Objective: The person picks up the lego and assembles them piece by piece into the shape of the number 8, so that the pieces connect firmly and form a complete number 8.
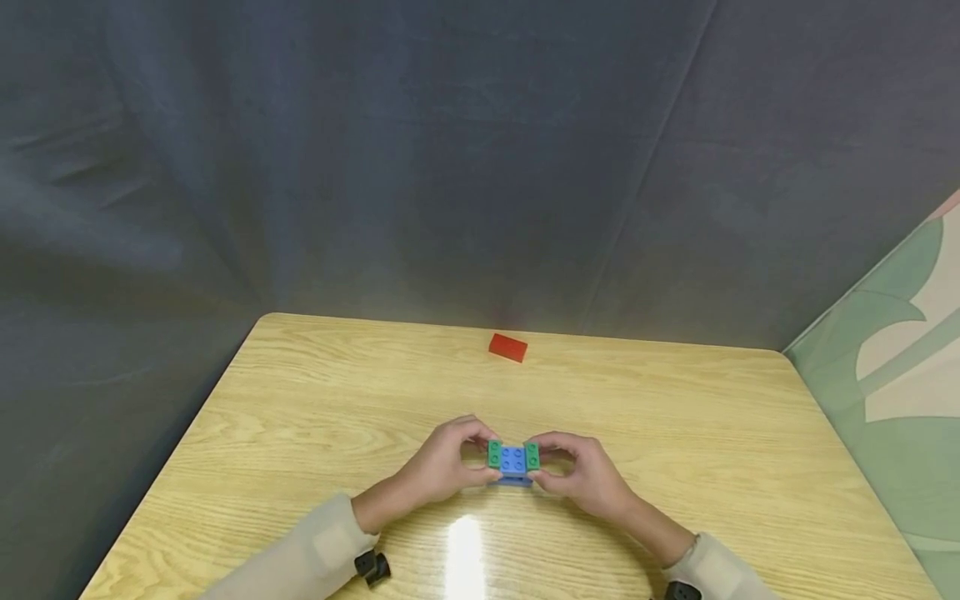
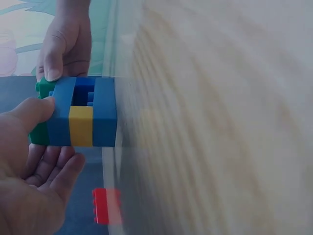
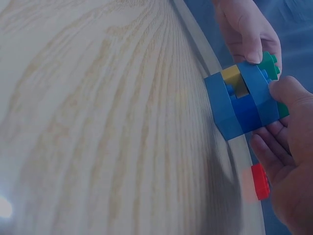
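A small stack of toy building bricks stands upright on the wooden table between the two hands. Its top layer has a green brick (image 1: 494,454) at the left end and another green brick (image 1: 532,456) at the right, with a blue brick (image 1: 513,461) showing below and between them. Lower down, a yellow brick (image 2: 81,126) and a darker blue brick (image 3: 246,113) sit apart over a bottom blue brick (image 2: 104,112), leaving a gap. The left hand (image 1: 446,460) pinches the left green brick between thumb and fingers. On the opposite side, the right hand (image 1: 588,475) pinches the right green brick.
A lone red brick (image 1: 508,347) lies near the far edge of the wooden table (image 1: 337,392). Behind the table hangs a dark grey cloth (image 1: 450,167). A patterned green and pink panel (image 1: 892,358) borders the right side.
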`<act>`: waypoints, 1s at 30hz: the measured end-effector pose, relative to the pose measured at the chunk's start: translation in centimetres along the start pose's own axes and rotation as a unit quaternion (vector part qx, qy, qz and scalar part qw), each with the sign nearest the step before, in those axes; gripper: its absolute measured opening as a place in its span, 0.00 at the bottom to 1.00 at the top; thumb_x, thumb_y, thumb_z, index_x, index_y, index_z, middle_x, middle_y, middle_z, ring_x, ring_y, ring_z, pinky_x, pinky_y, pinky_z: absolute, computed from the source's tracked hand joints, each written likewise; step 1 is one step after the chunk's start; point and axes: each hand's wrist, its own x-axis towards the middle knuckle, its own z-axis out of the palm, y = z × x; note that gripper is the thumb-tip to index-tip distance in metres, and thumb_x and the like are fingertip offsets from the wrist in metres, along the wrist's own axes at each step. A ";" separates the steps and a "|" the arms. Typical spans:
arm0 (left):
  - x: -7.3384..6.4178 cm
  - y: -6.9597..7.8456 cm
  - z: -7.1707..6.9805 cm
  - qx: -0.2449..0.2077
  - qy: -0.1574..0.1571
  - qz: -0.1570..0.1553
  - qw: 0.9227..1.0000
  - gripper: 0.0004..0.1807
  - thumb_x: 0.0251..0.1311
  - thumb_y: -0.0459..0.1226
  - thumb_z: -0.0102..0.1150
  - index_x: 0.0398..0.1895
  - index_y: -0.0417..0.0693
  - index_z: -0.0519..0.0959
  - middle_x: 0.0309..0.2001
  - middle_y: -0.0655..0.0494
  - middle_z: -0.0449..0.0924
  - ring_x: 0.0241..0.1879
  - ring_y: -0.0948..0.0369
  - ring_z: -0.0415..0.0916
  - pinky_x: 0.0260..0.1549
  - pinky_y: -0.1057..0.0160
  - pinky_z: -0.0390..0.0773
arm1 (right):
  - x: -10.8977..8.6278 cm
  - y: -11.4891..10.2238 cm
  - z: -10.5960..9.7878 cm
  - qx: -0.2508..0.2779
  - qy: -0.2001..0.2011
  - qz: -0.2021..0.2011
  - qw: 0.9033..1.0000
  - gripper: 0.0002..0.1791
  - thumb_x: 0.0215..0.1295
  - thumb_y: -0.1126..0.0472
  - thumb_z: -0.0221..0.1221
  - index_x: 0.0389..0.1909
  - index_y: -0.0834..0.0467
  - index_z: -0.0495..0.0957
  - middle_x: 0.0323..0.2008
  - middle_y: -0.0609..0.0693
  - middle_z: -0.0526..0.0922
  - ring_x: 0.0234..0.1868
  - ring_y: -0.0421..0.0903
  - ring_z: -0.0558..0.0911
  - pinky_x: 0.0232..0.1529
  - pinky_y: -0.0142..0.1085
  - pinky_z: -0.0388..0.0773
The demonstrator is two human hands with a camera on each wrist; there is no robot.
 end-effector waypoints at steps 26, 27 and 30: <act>-0.2 -0.4 0.2 -0.054 -0.014 -0.013 0.998 0.20 0.56 0.31 0.75 0.51 0.42 0.80 0.45 0.57 0.79 0.48 0.59 0.79 0.53 0.64 0.81 | 0.0 0.1 0.0 0.011 0.001 -0.002 1.000 0.17 0.64 0.68 0.69 0.53 0.63 0.81 0.50 0.55 0.85 0.50 0.54 0.86 0.54 0.42 0.82; -0.2 -0.4 0.2 -0.053 -0.015 -0.012 0.998 0.20 0.56 0.31 0.75 0.51 0.42 0.80 0.45 0.57 0.78 0.48 0.60 0.79 0.53 0.64 0.81 | 0.0 0.1 0.0 0.011 0.002 -0.003 1.000 0.17 0.64 0.68 0.69 0.53 0.63 0.81 0.50 0.55 0.85 0.50 0.54 0.86 0.54 0.42 0.82; -0.3 -0.4 0.2 -0.048 -0.015 -0.008 0.999 0.20 0.56 0.32 0.75 0.52 0.42 0.80 0.46 0.57 0.78 0.47 0.60 0.79 0.53 0.63 0.81 | 0.0 0.2 0.0 0.009 0.001 -0.003 1.000 0.17 0.64 0.68 0.69 0.54 0.63 0.81 0.50 0.55 0.85 0.50 0.53 0.86 0.54 0.42 0.83</act>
